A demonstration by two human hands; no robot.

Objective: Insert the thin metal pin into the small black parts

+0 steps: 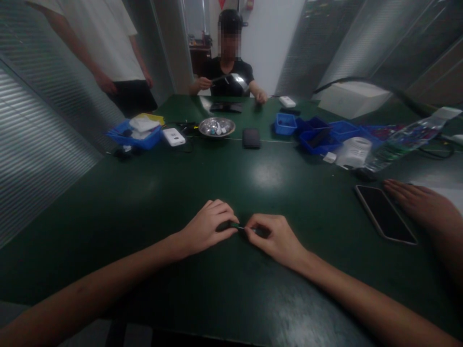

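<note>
Low over the green table [173, 202], my left hand [210, 224] is closed, with a small green piece [234, 224] between thumb and fingers; it looks like a tiny circuit board, though most of it is hidden. My right hand [277, 236] is closed in a pinch just to the right. A thin, pale, wire-like piece [241, 227] spans the short gap between the two sets of fingertips. Whether it is fixed to the green piece or only touches it, I cannot tell.
A phone [386, 214] lies at right beside another person's hand [423, 200]. Farther back are a metal bowl [217, 127], a black square item [251, 138], blue bins [285, 124], a white power bank [174, 137] and a plastic bottle [401, 142]. A person [231, 72] sits opposite.
</note>
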